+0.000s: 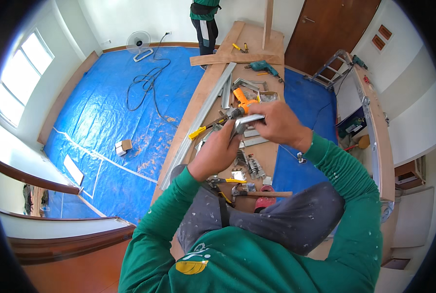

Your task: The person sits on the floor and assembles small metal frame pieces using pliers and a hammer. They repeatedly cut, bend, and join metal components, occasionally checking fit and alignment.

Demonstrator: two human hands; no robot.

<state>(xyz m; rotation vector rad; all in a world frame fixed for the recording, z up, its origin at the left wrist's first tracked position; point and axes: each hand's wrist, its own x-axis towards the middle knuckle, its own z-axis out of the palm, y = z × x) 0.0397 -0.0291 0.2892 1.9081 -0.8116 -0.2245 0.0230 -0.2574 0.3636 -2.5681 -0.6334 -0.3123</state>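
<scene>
Both my hands are raised over a plywood board and closed on a short, bent piece of galvanized metal channel. My left hand grips its near lower end; my right hand holds the far end, with the fingertips partly hidden. Just beyond lies an orange cordless drill, next to an open box of small parts. A yellow-handled tool rests left of my hands. Below them are several metal clips, yellow-handled snips and a wooden-handled hammer.
Long metal channels run along the plywood's left side. A teal drill lies farther off. Blue sheeting covers the floor, with a black cable, a fan and a small carton. Another person stands at the back.
</scene>
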